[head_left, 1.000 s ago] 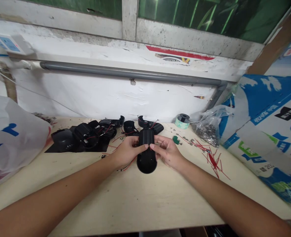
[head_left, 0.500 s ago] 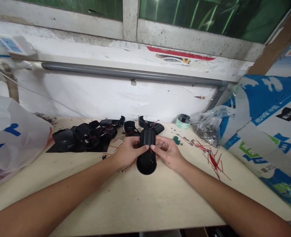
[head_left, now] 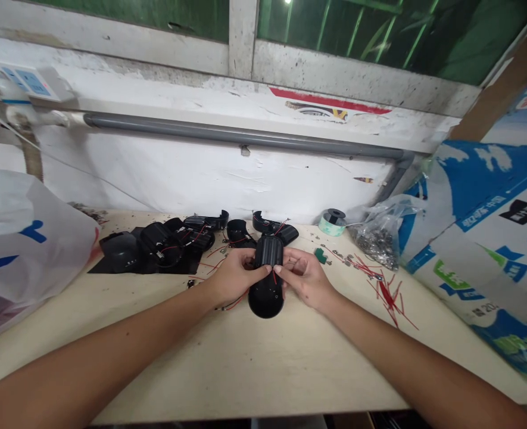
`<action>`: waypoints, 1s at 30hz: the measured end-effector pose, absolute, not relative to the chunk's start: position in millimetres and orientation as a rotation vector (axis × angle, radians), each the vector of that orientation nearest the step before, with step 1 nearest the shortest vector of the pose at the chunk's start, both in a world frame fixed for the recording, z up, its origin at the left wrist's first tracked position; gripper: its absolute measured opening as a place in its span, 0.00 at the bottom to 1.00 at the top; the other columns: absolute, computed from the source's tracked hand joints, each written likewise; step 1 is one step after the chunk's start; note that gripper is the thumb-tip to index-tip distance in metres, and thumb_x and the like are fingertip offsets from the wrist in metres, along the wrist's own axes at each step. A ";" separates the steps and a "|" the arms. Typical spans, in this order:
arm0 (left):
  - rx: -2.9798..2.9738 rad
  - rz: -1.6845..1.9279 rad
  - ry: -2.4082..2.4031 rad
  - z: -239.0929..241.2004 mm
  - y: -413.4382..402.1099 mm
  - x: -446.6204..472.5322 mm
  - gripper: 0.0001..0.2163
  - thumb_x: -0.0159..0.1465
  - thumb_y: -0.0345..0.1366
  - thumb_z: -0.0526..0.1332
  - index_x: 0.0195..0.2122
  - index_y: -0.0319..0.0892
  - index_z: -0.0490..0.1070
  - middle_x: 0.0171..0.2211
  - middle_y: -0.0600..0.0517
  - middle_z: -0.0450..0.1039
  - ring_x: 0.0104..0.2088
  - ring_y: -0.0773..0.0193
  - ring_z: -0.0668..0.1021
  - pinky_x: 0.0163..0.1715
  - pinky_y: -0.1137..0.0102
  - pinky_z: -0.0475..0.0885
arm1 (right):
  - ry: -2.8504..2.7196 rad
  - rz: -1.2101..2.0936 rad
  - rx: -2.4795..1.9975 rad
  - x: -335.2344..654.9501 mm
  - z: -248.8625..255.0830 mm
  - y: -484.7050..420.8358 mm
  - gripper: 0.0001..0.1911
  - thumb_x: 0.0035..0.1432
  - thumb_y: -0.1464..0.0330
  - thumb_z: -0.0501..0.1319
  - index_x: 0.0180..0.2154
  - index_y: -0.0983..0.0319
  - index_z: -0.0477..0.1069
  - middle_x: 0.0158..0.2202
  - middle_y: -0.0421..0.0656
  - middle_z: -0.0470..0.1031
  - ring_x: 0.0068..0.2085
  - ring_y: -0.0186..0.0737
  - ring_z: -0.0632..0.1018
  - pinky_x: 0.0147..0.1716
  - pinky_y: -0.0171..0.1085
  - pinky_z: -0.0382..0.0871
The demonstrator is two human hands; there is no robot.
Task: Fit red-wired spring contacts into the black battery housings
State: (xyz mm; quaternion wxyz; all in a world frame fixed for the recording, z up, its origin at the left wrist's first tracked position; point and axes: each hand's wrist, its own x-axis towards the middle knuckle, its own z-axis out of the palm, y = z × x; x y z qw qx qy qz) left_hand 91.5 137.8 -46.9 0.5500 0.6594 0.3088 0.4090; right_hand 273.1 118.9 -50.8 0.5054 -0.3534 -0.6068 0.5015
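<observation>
**Black ribbed casing (head_left: 267, 298) gripped between two hands**

The left hand (head_left: 236, 277) and right hand (head_left: 305, 279) curl around the cylinder from either side, fingers pressed against its matte plastic, with the long axis pointing away from the person. It sits low over the pale table (head_left: 245, 369); any contact is hidden. The near end is a smooth, rounded black cap, the far end finely ridged. A thin red wire (head_left: 274, 277) shows between the hands. Beyond the left hand, hollow black plastic shells (head_left: 160, 244) with red leads lie on a black sheet (head_left: 97, 269). Right of the hands are a pale green tape roll (head_left: 332, 222), a crinkled clear bag (head_left: 377, 241) of small metal parts, and stiff red wire cuttings (head_left: 387, 296).
</observation>
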 end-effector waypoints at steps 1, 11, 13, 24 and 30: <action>1.561 0.967 0.737 -47.0 137.6 91.7 0.13 0.58 0.43 0.70 0.35 0.37 0.77 0.33 0.47 0.79 0.33 0.59 0.79 0.35 0.68 0.72 | -1.468 1.206 -0.850 273.1 -50.7 118.9 0.17 0.52 0.57 0.72 0.32 0.62 0.72 0.24 0.38 0.72 0.21 0.32 0.73 0.17 0.31 0.71; 1.518 0.962 0.728 -46.6 140.6 90.9 0.14 0.58 0.44 0.70 0.36 0.36 0.77 0.34 0.48 0.79 0.34 0.61 0.78 0.35 0.69 0.71 | -1.432 1.237 -0.840 272.0 -51.8 120.1 0.17 0.52 0.58 0.72 0.38 0.62 0.75 0.26 0.39 0.73 0.22 0.33 0.73 0.18 0.32 0.71; 1.474 0.936 0.741 -45.2 142.0 90.8 0.15 0.57 0.45 0.70 0.35 0.37 0.78 0.32 0.49 0.78 0.32 0.62 0.77 0.32 0.70 0.70 | -1.390 1.302 -0.814 271.9 -54.2 121.5 0.18 0.55 0.58 0.70 0.44 0.60 0.76 0.32 0.41 0.77 0.26 0.35 0.76 0.21 0.33 0.73; 1.047 1.213 0.762 -35.9 149.2 90.3 0.15 0.52 0.41 0.75 0.34 0.36 0.76 0.31 0.50 0.77 0.29 0.65 0.76 0.28 0.71 0.71 | -1.554 0.523 -0.795 285.4 -56.5 112.8 0.20 0.60 0.69 0.61 0.54 0.50 0.67 0.50 0.44 0.62 0.35 0.36 0.72 0.28 0.37 0.74; 0.996 1.184 0.734 -36.9 150.6 89.2 0.18 0.52 0.42 0.75 0.36 0.35 0.74 0.34 0.47 0.77 0.32 0.63 0.78 0.32 0.68 0.75 | -2.024 -0.024 -0.732 278.4 -62.0 104.8 0.23 0.56 0.71 0.66 0.53 0.52 0.71 0.52 0.49 0.66 0.49 0.50 0.74 0.41 0.45 0.76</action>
